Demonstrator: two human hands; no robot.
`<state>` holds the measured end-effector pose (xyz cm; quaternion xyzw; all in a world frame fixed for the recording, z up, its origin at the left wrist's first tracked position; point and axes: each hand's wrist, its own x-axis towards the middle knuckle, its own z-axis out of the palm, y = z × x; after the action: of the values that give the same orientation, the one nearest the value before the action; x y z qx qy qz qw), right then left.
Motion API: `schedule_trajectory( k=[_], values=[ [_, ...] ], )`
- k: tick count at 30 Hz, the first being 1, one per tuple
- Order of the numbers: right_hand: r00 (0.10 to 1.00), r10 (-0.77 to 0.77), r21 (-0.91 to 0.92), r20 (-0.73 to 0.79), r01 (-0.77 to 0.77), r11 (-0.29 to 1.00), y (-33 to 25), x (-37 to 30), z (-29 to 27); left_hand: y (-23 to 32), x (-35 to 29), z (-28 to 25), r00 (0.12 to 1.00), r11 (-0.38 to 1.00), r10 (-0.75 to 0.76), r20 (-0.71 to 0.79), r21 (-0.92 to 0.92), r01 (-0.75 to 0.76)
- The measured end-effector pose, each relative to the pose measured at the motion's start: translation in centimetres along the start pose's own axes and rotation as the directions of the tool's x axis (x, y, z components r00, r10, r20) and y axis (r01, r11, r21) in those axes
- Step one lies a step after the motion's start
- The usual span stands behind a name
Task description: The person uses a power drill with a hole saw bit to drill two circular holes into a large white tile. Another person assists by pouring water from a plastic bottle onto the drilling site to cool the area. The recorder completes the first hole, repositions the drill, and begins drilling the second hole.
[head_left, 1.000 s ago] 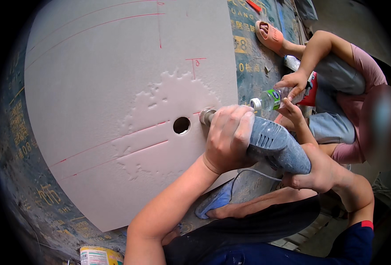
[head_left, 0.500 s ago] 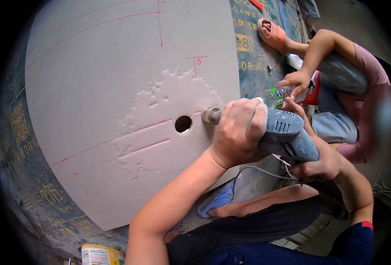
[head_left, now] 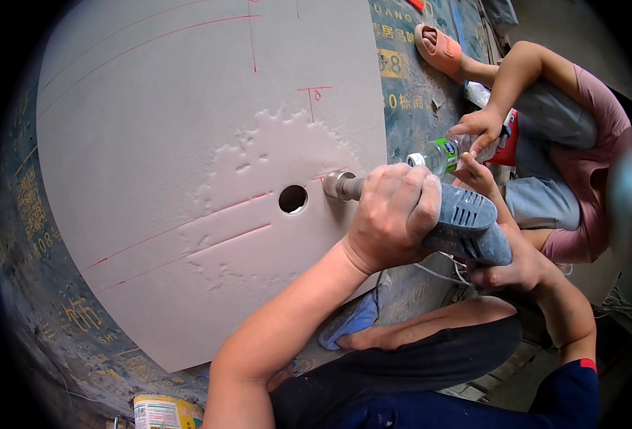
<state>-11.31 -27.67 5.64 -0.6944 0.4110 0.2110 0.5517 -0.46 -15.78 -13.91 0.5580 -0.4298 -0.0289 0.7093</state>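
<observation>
A dusty blue-grey power drill [head_left: 466, 214] is held between my two hands, pointing left. My left hand [head_left: 394, 214] wraps round its front body. Around its rear handle, my right hand [head_left: 512, 268] is closed, its fingers partly hidden. A metal hole-saw bit [head_left: 339, 186] sticks out past my left hand, over the tile near a red mark; I cannot tell whether it touches. The large pale tile [head_left: 158, 164] is wet in the middle and has red lines. Just left of the bit is a round cut hole [head_left: 293, 199]. A co-worker's hands hold a clear plastic bottle [head_left: 441, 155] beside the drill.
A co-worker in a pink top [head_left: 580, 164] crouches at the right, with a peach slipper [head_left: 439, 51] on one foot. Dark printed floor covering [head_left: 405, 93] lies under the tile. A yellow-and-white bucket [head_left: 166, 412] stands at the lower left. A grey cable [head_left: 437, 273] runs below the drill.
The bottle has tilted, its white neck now showing further left above my left hand. The drill and my hands have shifted only slightly. The view has moved a little.
</observation>
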Motion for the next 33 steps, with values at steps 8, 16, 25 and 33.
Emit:
schedule_trajectory(
  k=[8,16,25,33],
  values=[
    [0.934,0.309,0.055,0.178,-0.323,0.945,1.2,-2.6,0.1,0.2,-1.0,0.1,0.999,0.998,0.042,-0.017,0.045,-0.041],
    [0.943,0.294,-0.089,0.155,-0.283,0.955,0.3,-2.6,1.3,0.6,-1.8,-0.3,0.997,0.996,0.061,-0.043,0.068,-0.058],
    [0.955,0.259,-0.250,0.146,-0.217,0.944,-0.8,-3.0,3.3,0.7,-3.0,-1.0,0.996,0.997,0.068,-0.064,0.038,-0.065],
    [0.946,0.300,-0.329,0.123,-0.246,0.912,-3.1,-2.7,4.6,0.7,-3.2,-2.0,0.996,0.999,0.042,-0.082,0.013,-0.042]
  ],
)
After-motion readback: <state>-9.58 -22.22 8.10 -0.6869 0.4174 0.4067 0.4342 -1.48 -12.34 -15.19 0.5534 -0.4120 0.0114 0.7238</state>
